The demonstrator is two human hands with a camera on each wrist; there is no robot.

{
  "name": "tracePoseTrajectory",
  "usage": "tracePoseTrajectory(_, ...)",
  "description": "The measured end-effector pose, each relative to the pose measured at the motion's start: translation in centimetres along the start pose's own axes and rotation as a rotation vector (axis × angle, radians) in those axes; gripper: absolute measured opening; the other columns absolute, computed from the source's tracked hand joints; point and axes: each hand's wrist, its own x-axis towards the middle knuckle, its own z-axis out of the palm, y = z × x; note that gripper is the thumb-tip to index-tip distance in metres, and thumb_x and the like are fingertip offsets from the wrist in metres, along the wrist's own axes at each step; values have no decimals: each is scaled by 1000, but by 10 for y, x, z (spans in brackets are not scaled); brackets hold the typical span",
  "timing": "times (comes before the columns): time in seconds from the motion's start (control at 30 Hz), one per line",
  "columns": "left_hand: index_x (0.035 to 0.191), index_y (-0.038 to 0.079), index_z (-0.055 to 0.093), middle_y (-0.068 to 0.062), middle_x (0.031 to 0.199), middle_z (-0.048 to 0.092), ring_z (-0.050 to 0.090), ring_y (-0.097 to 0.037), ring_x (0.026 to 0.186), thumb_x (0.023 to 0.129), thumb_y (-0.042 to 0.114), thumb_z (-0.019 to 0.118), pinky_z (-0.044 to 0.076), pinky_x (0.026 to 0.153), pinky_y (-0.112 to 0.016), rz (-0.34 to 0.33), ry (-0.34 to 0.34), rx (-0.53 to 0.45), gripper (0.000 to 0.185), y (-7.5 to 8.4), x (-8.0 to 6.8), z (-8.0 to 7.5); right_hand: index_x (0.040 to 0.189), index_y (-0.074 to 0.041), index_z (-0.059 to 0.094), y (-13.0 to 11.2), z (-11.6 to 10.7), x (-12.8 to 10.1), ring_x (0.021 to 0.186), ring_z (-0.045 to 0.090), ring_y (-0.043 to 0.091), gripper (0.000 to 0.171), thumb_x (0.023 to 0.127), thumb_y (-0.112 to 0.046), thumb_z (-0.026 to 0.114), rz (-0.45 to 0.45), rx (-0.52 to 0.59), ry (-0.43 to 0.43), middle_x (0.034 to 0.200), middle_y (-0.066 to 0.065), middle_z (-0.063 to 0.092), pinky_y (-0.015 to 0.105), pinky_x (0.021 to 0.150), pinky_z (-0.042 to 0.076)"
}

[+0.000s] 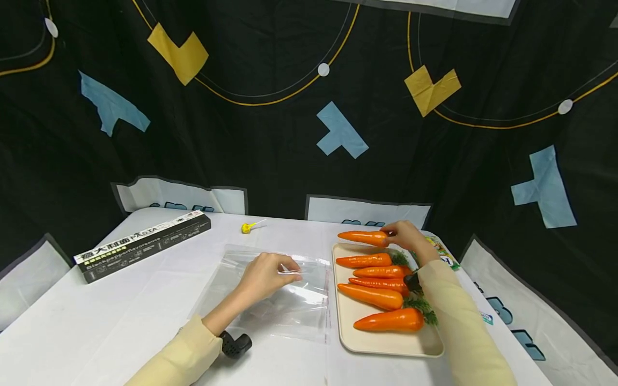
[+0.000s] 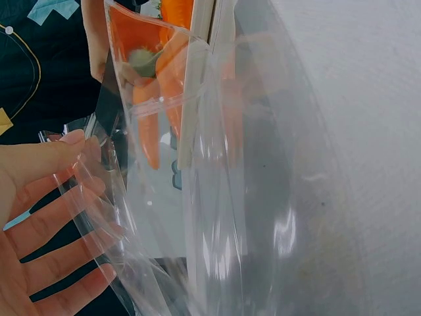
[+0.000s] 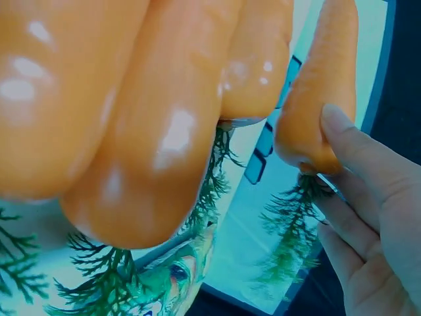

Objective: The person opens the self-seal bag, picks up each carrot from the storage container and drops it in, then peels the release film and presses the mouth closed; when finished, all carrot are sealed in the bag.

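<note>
1. The left hand (image 1: 264, 274) pinches the bag (image 1: 289, 300) mouth on the table (image 1: 96, 321).
2. The right hand (image 1: 404, 236) grasps the top carrot (image 1: 363, 236), above the tray (image 1: 386, 343).
3. Risk: the thin bag mouth may close, so the carrot catches.

Thin clear plastic bag (image 1: 285, 295) crinkles glossy under the left hand (image 1: 265, 274), throwing white glare. The orange plastic-looking carrots (image 1: 381, 296) gleam smooth and waxy, their green tops frilly like synthetic fibre. Right hand (image 1: 405, 235) pinches one shiny carrot (image 1: 363, 236). Cream rectangular tray (image 1: 386, 343) looks matt. White table (image 1: 96, 321) covering is matt; the black cardboard pasta box (image 1: 142, 244) at ten o'clock has a slight sheen.
</note>
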Motion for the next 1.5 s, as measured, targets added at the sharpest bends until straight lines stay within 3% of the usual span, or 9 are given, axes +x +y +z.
tracePoseTrajectory(0.4,86,24,76,15,83,71,62,-11,78,77,28,81,48,64,-31,1,6,3,11,0,0,1,123,0,64,-21,-16,-19,90,64,29,35,90,-15,69,49,-25,92,105,16,68,39,73,53)
tracePoseTrajectory(1.07,88,24,76,13,86,72,64,-13,80,77,30,81,49,65,-32,-5,5,15,14,-1,1,0,117,1,66,-87,-17,-85,85,64,22,35,86,-13,74,-63,-35,215,104,14,69,38,71,55)
tracePoseTrajectory(1.33,91,24,76,12,87,72,64,-15,82,77,31,81,49,65,-33,-18,-3,16,16,-1,1,0,119,0,66,-107,-9,-110,97,65,26,39,84,-15,75,-84,-3,202,110,13,69,44,84,53)
tracePoseTrajectory(1.5,91,24,76,11,86,72,64,-14,81,77,31,81,49,66,-32,-15,6,21,17,0,1,-2,117,0,67,-117,-1,-120,88,62,20,39,82,-15,77,-93,9,176,105,9,69,39,82,54)
